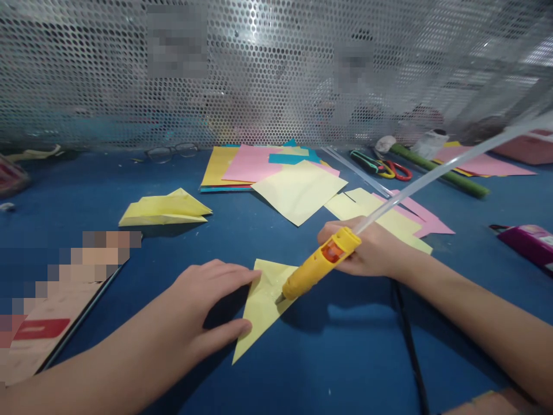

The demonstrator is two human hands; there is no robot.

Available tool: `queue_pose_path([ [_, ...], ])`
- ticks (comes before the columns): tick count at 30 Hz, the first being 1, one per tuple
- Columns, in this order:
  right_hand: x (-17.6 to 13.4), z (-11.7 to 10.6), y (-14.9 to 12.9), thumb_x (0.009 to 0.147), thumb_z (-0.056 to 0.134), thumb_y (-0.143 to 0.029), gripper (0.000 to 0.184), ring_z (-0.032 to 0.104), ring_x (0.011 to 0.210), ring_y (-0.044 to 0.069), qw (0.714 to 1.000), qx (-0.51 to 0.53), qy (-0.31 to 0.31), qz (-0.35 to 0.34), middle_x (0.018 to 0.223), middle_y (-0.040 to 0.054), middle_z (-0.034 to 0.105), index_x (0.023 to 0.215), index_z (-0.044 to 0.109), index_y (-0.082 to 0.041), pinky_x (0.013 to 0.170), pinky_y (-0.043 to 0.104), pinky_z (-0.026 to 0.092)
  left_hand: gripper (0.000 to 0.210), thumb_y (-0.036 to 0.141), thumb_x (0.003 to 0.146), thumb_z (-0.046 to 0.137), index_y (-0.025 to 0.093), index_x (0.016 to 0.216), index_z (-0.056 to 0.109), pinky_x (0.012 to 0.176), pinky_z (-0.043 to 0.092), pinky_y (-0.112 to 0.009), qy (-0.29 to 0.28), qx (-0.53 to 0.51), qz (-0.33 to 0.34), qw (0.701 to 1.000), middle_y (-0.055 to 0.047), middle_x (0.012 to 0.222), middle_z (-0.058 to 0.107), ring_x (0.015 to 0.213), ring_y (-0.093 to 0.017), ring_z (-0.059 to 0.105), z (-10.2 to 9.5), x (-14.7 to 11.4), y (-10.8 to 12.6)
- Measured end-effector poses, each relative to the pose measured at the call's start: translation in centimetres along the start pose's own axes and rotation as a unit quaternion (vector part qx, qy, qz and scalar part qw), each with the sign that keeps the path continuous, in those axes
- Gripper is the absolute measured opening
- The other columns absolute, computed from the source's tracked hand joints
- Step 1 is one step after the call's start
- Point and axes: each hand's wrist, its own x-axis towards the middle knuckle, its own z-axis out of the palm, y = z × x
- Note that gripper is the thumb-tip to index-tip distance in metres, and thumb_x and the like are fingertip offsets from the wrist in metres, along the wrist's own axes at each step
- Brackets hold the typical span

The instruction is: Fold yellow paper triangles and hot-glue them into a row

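Note:
A yellow glue gun (317,265) with a long clear glue stick (436,170) rising from its back end is in my right hand (367,248). The fingers are closed round its handle, which they mostly hide. Its nozzle points down at a folded pale yellow paper triangle (263,311), where a shiny smear shows. Whether the tip touches the paper I cannot tell. On the triangle's left edge rest the thumb and fingertips of my left hand (216,297), which are stretched and apart. Another folded yellow paper piece (166,208) lies beyond my left hand.
Coloured paper sheets (298,190) lie at the back, before a perforated metal panel (268,75). Scissors (397,170), a cutter (369,162) and a green stem (440,171) are to the right. A black cord (408,340) hangs beneath my right hand. A phone-like device (56,328) sits left.

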Motion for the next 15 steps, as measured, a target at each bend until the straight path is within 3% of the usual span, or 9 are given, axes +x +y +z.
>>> queue_pose_path([
  [7, 0.1, -0.06, 0.08, 0.087, 0.048, -0.019, 0.01, 0.059, 0.057, 0.012, 1.0, -0.012, 0.015, 0.003, 0.069, 0.0031, 0.063, 0.078, 0.053, -0.018, 0.053, 0.021, 0.041, 0.043, 0.048, 0.085, 0.061, 0.033, 0.125, 0.06, 0.097, 0.049, -0.04, -0.012, -0.004, -0.005, 1.0, 0.001, 0.126, 0.065, 0.116, -0.026, 0.059, -0.07, -0.06, -0.02],
  [12, 0.12, -0.28, 0.03, 0.085, 0.048, -0.017, 0.011, 0.05, 0.051, 0.009, 0.999, -0.007, 0.009, -0.03, 0.065, -0.0015, 0.059, 0.075, 0.051, -0.02, 0.049, 0.02, 0.034, 0.043, 0.049, 0.086, 0.06, 0.034, 0.126, 0.058, 0.095, 0.048, -0.036, -0.012, 0.0, 0.002, 1.0, 0.003, 0.127, 0.065, 0.116, -0.024, 0.058, 0.1, 0.1, 0.07],
  [15, 0.02, -0.57, 0.19, 0.084, 0.049, -0.015, 0.011, 0.047, 0.05, 0.009, 0.999, -0.021, 0.02, -0.026, 0.063, -0.0019, 0.057, 0.074, 0.051, -0.02, 0.05, 0.021, 0.034, 0.041, 0.045, 0.084, 0.061, 0.032, 0.123, 0.061, 0.097, 0.048, -0.04, -0.008, -0.011, -0.011, 1.0, 0.002, 0.125, 0.066, 0.115, -0.025, 0.059, 0.13, 0.26, 0.16],
])
